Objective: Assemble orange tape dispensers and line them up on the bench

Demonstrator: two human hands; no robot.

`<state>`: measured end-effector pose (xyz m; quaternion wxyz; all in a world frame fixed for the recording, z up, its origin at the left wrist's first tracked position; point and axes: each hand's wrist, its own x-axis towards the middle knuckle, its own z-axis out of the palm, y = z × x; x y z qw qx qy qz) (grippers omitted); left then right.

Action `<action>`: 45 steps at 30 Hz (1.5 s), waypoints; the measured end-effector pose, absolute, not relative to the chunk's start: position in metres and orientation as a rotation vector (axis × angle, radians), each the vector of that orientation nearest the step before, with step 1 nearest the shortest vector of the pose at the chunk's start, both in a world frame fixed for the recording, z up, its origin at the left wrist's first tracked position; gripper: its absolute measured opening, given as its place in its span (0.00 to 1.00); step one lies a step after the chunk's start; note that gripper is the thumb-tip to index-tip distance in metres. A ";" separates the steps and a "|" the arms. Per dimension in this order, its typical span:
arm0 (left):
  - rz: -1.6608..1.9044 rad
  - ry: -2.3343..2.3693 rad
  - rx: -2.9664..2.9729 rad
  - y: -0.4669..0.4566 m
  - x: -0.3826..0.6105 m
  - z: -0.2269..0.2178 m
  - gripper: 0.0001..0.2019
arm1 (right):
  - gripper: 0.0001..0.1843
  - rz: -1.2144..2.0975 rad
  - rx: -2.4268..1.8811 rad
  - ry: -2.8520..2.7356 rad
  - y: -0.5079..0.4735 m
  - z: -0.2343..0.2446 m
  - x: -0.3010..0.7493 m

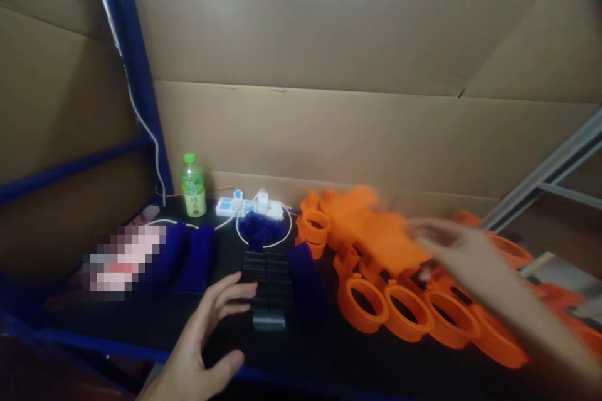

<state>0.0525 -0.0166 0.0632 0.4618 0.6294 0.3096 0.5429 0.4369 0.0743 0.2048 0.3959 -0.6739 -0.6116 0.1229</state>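
Observation:
My left hand (pixel 207 338) hovers open, fingers spread, just left of a stack of black plastic parts (pixel 267 288) on the dark bench. My right hand (pixel 451 247) reaches across the pile of orange ring-shaped plastic parts (pixel 404 313). It is smeared by motion together with an orange part (pixel 371 225) at its fingertips, and I cannot tell whether the fingers grip it. Dark blue plastic parts (pixel 305 279) lie beside the black stack.
A green drink bottle (pixel 193 186) stands at the back left by a white power strip (pixel 249 205) with cables. More blue parts (pixel 188 254) lie left. Cardboard sheets (pixel 329 106) wall the back. A blue rack post (pixel 132 62) and grey bars (pixel 545 175) frame the bench.

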 end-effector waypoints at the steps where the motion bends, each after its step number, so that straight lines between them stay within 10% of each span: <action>1: 1.304 0.704 1.545 -0.017 0.059 0.069 0.40 | 0.12 0.579 -1.628 -1.584 0.064 0.191 0.408; 6: 1.467 0.534 1.270 -0.017 0.081 0.071 0.43 | 0.14 1.066 -1.489 -1.725 0.012 0.140 0.298; 17: 1.476 0.750 0.777 -0.004 0.058 0.072 0.17 | 0.12 0.480 -1.254 -2.327 -0.003 0.112 0.275; 45: 1.231 0.757 0.755 0.006 0.059 0.080 0.15 | 0.09 -0.048 -1.299 -2.567 0.016 0.085 0.278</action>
